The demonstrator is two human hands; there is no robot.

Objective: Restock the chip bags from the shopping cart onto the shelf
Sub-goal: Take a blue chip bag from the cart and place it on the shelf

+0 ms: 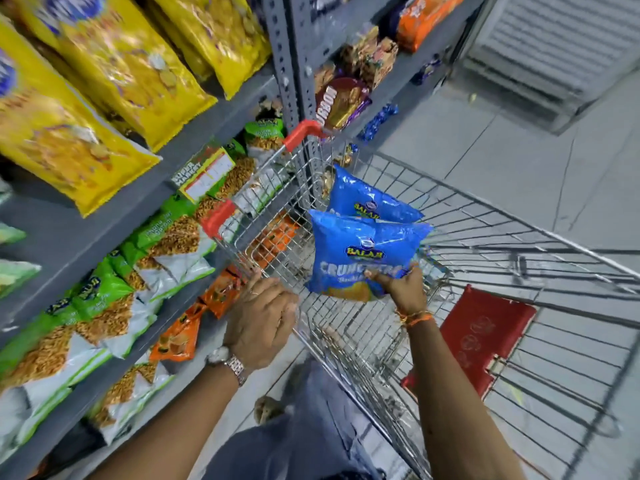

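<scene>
Two blue chip bags (363,258), glossy, right hand (403,285) grip

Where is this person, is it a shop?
Most likely a grocery shop aisle. Grey metal shelves hold rows of snack bags, a wire shopping cart stands beside them, and the right hand lifts blue chip bags from it.

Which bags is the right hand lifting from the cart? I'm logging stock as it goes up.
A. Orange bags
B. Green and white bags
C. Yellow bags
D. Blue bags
D: the right hand grips the lower edge of the front one of two blue bags held above the wire cart, while the left hand rests at the cart's rim, holding no bag.
</scene>
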